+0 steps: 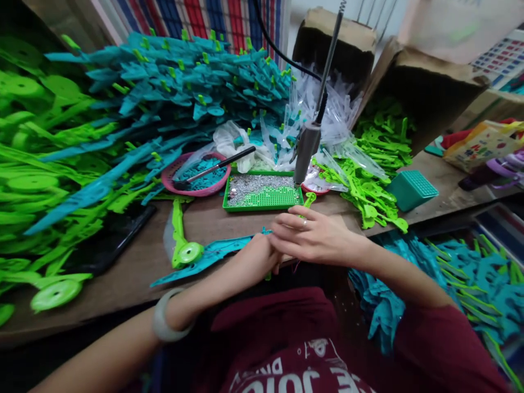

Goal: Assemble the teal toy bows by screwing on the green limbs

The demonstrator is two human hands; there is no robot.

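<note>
Long teal part (221, 252) is set at the near edge of the tabletop (221, 224), partly covered by the left forearm; its right end is hidden at the hands. Long axis is laid aslant: narrow tip is pointed left and toward the body, other end right and slightly away. Left hand (262, 251) is curled at that right end, right hand (311, 234) is laid over its fingers, half closed. Whether anything is pinched can't be made out, grip being hidden; likely both are brought together for fine two-handed work. Teal part's left stretch is overlapped by the disc of a lime piece (190, 254). Green tray (262, 206) of small metal bits (249, 185) is placed just beyond the hands, presumably for short reach. Powered driver (308, 147) is hung upright over the tray's right end from a coiled spring, probably so it can be grabbed quickly. Pink basket (196, 191) is stood left of the tray, black-handled tool (237, 158) laid across it. Teal pile (184, 82) is heaped behind, lime pile (28, 136) at far left.
</note>
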